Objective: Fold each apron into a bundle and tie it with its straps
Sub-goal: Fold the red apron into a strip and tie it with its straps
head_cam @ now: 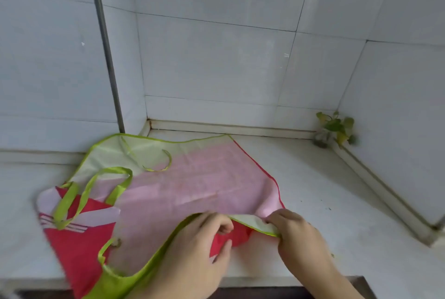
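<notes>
I am looking down at a thin pink and red apron with lime-green binding (192,185), which is lying spread on the white stone counter (325,202) ahead of and to the left of both hands. Its near edge is reaching right under them. My left hand (199,248) is curling its fingers over the green-bound hem and pinching a fold of the red cloth between thumb and fingers. My right hand (298,233), just beside it to the right, is gripping the same turned-over hem, where the pale underside is showing with its green edge.

The apron's long axis is running from far right to near left across the counter: its wide skirt end is lying beyond my right hand towards the tiled wall (216,57), and its red bib end is sitting well to the left of my left hand, partly hanging off the counter's front edge. A broad lime-green neck loop (96,185) is lying across the bib, and a thin green tie strap (159,161) is curling on the cloth beyond my left hand. White stripes are printed on the bib, but I cannot read any writing there.

A small leafy green plant (337,127) is standing in the corner, far beyond my right hand.
</notes>
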Demonstrator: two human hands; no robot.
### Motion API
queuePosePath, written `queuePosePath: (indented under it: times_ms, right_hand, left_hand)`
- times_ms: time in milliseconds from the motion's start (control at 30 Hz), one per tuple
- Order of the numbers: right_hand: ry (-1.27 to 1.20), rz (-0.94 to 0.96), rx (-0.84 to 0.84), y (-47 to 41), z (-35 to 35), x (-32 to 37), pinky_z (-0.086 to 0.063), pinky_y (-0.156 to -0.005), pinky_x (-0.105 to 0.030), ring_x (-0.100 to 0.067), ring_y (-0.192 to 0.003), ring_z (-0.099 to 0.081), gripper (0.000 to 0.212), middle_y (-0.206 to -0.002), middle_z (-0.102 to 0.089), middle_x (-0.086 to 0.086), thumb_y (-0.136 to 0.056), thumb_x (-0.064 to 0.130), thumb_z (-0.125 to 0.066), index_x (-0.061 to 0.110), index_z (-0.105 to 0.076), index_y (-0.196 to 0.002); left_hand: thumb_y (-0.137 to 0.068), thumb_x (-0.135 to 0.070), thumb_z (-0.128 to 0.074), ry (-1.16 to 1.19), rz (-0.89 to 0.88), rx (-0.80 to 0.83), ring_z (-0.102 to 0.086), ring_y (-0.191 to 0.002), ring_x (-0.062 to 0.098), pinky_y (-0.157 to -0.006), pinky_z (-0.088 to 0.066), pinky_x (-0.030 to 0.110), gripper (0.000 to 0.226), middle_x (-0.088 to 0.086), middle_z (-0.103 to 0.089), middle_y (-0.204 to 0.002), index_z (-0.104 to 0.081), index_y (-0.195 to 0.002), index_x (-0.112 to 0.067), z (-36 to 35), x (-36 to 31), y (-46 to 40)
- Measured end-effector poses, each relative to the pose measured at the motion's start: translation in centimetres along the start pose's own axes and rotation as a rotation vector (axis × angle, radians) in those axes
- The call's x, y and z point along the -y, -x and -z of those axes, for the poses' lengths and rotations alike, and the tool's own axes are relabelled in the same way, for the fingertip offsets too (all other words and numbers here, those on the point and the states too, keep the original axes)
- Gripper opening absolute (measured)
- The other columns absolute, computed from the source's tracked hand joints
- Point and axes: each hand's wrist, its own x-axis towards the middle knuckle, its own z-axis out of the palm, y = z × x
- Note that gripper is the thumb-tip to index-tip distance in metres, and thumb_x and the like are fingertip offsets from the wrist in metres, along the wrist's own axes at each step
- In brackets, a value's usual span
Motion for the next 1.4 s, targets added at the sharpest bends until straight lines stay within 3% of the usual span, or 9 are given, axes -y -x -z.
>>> queuePosePath:
  times_ms: [100, 200, 333, 633, 767, 967, 1033, 1267, 1400]
  right_hand:
    - [0.188, 0.013, 0.113, 0.6, 0.4, -2.9, -0.017, -0.043, -0.024, -0.019, -0.058, -0.045, 0.038, -0.073, -0.056, 0.011, -0.048, 0.000, -0.059, 0.028, -0.060, -0.076]
    - [0.268, 0.044, 0.150, 1.6, 1.3, -4.7, -0.025, -0.043, -0.024, -0.018, -0.058, -0.057, 0.046, -0.078, -0.059, 0.016, -0.044, 0.002, -0.058, 0.033, -0.064, -0.078]
    - [0.402, -0.015, 0.326, 2.9, 3.4, -6.2, -0.038, -0.075, -0.029, -0.017, -0.092, -0.047, 0.075, -0.122, -0.054, 0.014, -0.063, 0.000, -0.027, 0.037, -0.055, -0.122]
    - [0.248, -0.131, 0.565, 6.4, 11.5, -10.3, -0.052, -0.076, -0.032, -0.009, -0.087, -0.066, 0.023, -0.085, -0.061, 0.010, -0.071, 0.035, -0.050, 0.038, -0.062, -0.090]
    - [0.013, -0.117, 0.343, 5.6, 15.8, -11.9, -0.050, -0.065, -0.028, -0.007, -0.063, -0.058, 0.013, -0.066, -0.063, 0.010, -0.075, 0.026, -0.074, 0.031, -0.063, -0.070]
    - [-0.671, -0.205, 0.030, 2.4, 17.3, -13.3, -0.049, -0.063, -0.029, -0.024, -0.067, -0.066, 0.015, -0.075, -0.072, -0.017, -0.073, 0.016, -0.089, 0.011, -0.077, -0.081]
    - [-0.830, -0.260, 0.017, 0.0, 16.2, -13.7, -0.050, -0.063, -0.031, -0.028, -0.071, -0.065, 0.042, -0.079, -0.071, -0.022, -0.063, 0.034, -0.091, 0.003, -0.075, -0.086]
    - [-0.583, -0.366, -0.079, -12.4, 13.1, -12.1, -0.051, -0.061, -0.032, -0.022, -0.063, -0.069, 0.018, -0.079, -0.077, -0.015, -0.083, 0.018, -0.087, 0.004, -0.077, -0.084]
    - [-0.303, -0.339, -0.213, -20.2, 9.5, -11.3, -0.051, -0.067, -0.037, -0.035, -0.083, -0.069, 0.020, -0.079, -0.073, -0.011, -0.088, 0.030, -0.078, 0.011, -0.073, -0.083]
  left_hand:
    - [-0.063, -0.050, -0.078, -0.463, -0.006, -0.094, -0.056, -0.106, 0.023, -0.090, -0.042, 0.040, 0.073, 0.001, -0.059, -0.123, -0.056, -0.126, -0.022, 1.2, 3.7, 1.6]
    - [-0.026, -0.076, -0.071, -0.495, 0.146, 0.265, -0.064, -0.093, 0.016, -0.078, -0.033, 0.035, 0.105, -0.005, -0.067, -0.104, -0.055, -0.117, -0.028, -0.2, 6.2, 3.5]
    - [-0.015, -0.080, -0.069, -0.441, 0.240, 0.317, -0.069, -0.068, -0.003, -0.072, -0.040, 0.024, 0.097, -0.022, -0.065, -0.077, -0.045, -0.098, -0.035, 0.9, 9.5, 5.6]
    - [-0.072, -0.055, -0.087, 0.140, 0.407, 0.243, -0.070, -0.092, -0.005, -0.087, -0.052, 0.017, 0.028, -0.024, -0.076, -0.090, -0.075, -0.086, -0.034, 5.4, 8.1, 3.2]
    - [-0.039, -0.046, -0.105, 0.744, 0.510, 0.179, -0.076, -0.094, 0.023, -0.081, -0.061, 0.025, 0.078, 0.017, -0.080, -0.102, -0.080, -0.098, -0.002, 8.7, 8.1, 1.6]
    - [-0.081, -0.003, -0.078, 0.925, 0.660, 0.003, -0.073, -0.106, 0.043, -0.084, -0.063, 0.039, 0.031, 0.028, -0.073, -0.118, -0.076, -0.112, 0.000, 11.1, 10.1, -1.2]
    - [-0.082, -0.014, -0.085, 0.866, 0.658, -0.030, -0.073, -0.106, 0.044, -0.086, -0.062, 0.040, 0.029, 0.026, -0.075, -0.114, -0.077, -0.108, -0.005, 11.0, 11.1, -2.7]
    - [-0.083, -0.048, -0.083, -0.138, 0.544, -0.115, -0.066, -0.065, 0.028, -0.060, -0.047, 0.034, 0.029, 0.004, -0.066, -0.060, -0.073, -0.075, -0.022, 11.8, 16.9, -10.3]
    - [-0.089, -0.041, -0.078, -0.270, 0.516, -0.211, -0.061, -0.061, 0.026, -0.054, -0.039, 0.033, 0.028, 0.006, -0.061, -0.061, -0.066, -0.076, -0.020, 10.3, 19.8, -15.4]
